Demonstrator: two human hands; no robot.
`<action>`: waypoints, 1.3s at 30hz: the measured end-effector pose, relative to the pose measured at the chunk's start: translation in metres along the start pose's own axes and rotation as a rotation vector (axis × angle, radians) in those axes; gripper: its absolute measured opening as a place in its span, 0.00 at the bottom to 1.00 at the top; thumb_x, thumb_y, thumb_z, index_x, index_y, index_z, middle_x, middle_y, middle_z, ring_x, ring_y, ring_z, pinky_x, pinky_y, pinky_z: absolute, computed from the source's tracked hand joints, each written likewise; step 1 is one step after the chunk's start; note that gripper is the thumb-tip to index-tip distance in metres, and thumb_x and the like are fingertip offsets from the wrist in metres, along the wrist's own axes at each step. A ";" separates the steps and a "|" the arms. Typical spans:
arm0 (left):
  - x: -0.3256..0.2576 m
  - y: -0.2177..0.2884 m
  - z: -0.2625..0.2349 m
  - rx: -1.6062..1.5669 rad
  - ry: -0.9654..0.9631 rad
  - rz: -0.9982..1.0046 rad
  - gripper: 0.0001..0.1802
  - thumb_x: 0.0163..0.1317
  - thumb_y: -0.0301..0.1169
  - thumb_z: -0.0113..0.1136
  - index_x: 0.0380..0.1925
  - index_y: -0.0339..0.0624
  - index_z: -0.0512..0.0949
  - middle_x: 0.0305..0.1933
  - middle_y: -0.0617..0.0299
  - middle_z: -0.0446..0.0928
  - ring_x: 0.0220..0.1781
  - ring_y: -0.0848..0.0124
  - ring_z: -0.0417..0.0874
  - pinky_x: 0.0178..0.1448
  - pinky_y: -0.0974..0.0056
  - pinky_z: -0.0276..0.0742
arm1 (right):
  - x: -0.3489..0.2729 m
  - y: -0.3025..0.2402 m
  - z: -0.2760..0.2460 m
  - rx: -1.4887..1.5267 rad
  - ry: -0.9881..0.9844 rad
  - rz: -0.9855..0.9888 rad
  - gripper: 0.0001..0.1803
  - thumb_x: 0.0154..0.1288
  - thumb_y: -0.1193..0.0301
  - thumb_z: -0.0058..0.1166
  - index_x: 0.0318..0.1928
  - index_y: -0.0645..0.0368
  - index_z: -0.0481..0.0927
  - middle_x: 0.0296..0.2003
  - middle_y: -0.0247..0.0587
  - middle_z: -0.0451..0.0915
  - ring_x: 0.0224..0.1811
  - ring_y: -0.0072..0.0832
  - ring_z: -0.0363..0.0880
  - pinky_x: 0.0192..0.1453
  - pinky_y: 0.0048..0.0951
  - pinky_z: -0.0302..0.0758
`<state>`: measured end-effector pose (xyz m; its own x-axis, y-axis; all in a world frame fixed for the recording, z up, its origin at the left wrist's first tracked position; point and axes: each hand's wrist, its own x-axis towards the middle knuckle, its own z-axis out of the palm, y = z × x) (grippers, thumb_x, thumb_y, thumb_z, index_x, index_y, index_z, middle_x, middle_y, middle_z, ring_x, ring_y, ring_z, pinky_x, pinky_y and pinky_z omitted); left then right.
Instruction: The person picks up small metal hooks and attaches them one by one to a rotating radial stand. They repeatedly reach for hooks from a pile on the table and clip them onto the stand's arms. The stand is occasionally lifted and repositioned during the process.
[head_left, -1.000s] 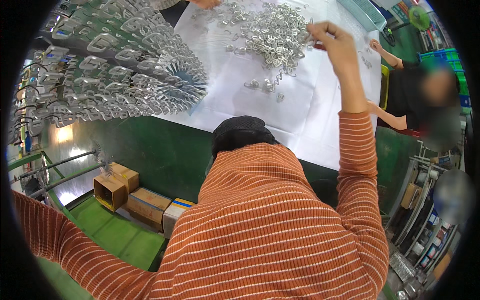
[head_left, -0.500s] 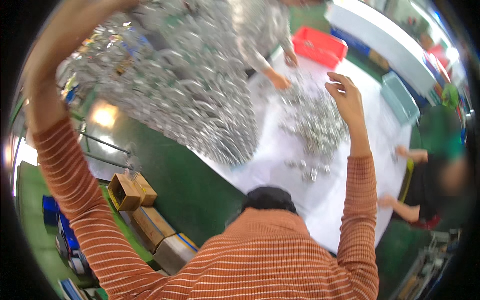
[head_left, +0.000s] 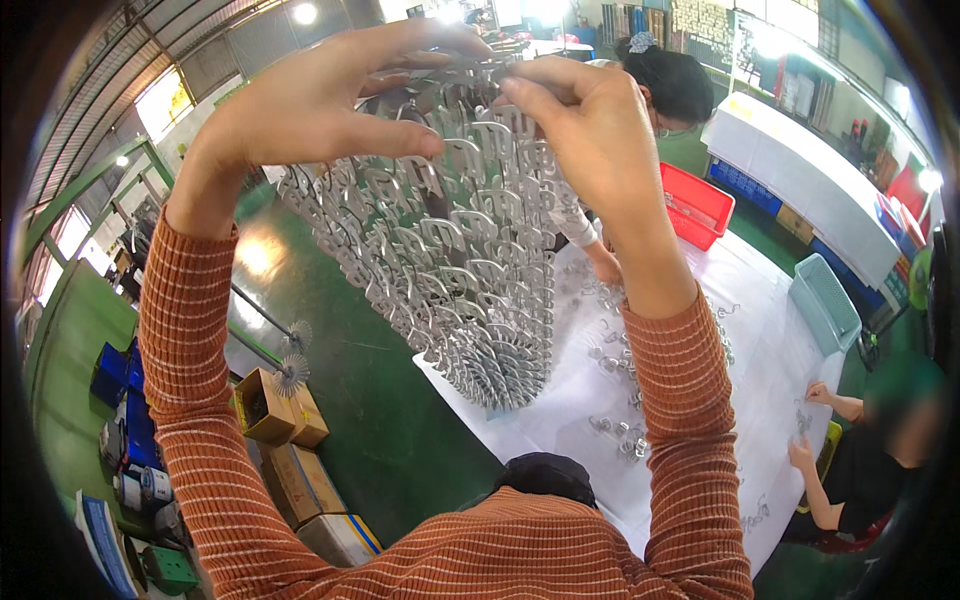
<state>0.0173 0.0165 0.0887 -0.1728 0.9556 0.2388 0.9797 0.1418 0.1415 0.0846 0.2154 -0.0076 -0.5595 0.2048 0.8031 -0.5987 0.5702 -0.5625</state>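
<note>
In front of me hangs a tall, narrowing rack of many small curved silver metal pieces (head_left: 470, 250), set in dense rows. My left hand (head_left: 335, 105) is raised at the rack's upper left, thumb stretched out and fingers apart over the top pieces. At the upper right of the rack, my right hand (head_left: 600, 130) is closed in a pinch, its fingertips against the top row. Whatever lies between those fingertips is mostly hidden. Loose metal pieces (head_left: 625, 440) of a similar silver kind lie on the white-covered table (head_left: 560, 430) behind my right forearm.
A red bin (head_left: 697, 205) and a pale teal basket (head_left: 825, 300) stand at the table's far and right edges. Across the table one person (head_left: 668, 85) bends over; another person's hands (head_left: 803, 450) are at the right. Cardboard boxes (head_left: 305, 480) and a spiky metal disc (head_left: 291, 372) are at left.
My right hand has gone from above the table, leftward and up to the rack's top. My left hand has come down and inward into view. The view has tilted up.
</note>
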 end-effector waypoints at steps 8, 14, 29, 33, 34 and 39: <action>-0.003 0.007 0.008 0.345 0.088 0.172 0.32 0.57 0.44 0.61 0.61 0.43 0.69 0.66 0.52 0.65 0.66 0.54 0.66 0.69 0.54 0.59 | -0.002 0.002 -0.003 0.060 0.005 -0.008 0.12 0.61 0.69 0.55 0.38 0.66 0.82 0.23 0.42 0.82 0.22 0.23 0.77 0.30 0.26 0.71; 0.000 0.014 0.015 0.379 0.114 0.150 0.29 0.61 0.41 0.57 0.61 0.42 0.68 0.65 0.50 0.66 0.66 0.54 0.67 0.68 0.55 0.60 | -0.003 -0.001 0.001 0.137 0.086 0.048 0.12 0.61 0.69 0.55 0.38 0.66 0.82 0.24 0.40 0.83 0.23 0.20 0.78 0.30 0.24 0.72; 0.018 0.004 0.014 0.401 0.104 0.086 0.32 0.64 0.44 0.55 0.62 0.35 0.65 0.63 0.42 0.67 0.65 0.53 0.68 0.68 0.55 0.63 | -0.006 0.100 -0.147 -0.599 0.211 0.324 0.14 0.59 0.64 0.55 0.41 0.58 0.85 0.33 0.43 0.84 0.33 0.29 0.81 0.42 0.30 0.74; 0.017 0.012 0.015 0.674 0.185 0.019 0.33 0.63 0.46 0.55 0.61 0.34 0.65 0.62 0.42 0.68 0.65 0.53 0.69 0.68 0.54 0.64 | -0.022 0.109 -0.150 -1.210 0.192 0.159 0.16 0.58 0.62 0.56 0.43 0.57 0.84 0.35 0.45 0.84 0.38 0.34 0.83 0.46 0.34 0.74; 0.017 0.021 0.019 0.538 0.250 -0.040 0.33 0.63 0.46 0.55 0.61 0.34 0.65 0.61 0.42 0.69 0.64 0.53 0.69 0.67 0.53 0.65 | -0.017 0.114 -0.140 -0.995 0.215 0.044 0.15 0.58 0.63 0.57 0.43 0.56 0.84 0.34 0.44 0.84 0.39 0.32 0.83 0.46 0.32 0.75; 0.013 0.026 0.003 0.236 0.057 -0.025 0.30 0.62 0.42 0.56 0.59 0.35 0.67 0.61 0.46 0.70 0.63 0.55 0.70 0.67 0.54 0.65 | 0.009 0.047 -0.032 0.044 -0.035 -0.031 0.13 0.60 0.67 0.57 0.42 0.62 0.83 0.30 0.40 0.84 0.34 0.23 0.82 0.39 0.23 0.73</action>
<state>0.0411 0.0331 0.0921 -0.1962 0.9360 0.2924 0.9704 0.2281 -0.0791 0.0697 0.2690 -0.0205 -0.5595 0.1590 0.8134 -0.6401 0.5405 -0.5460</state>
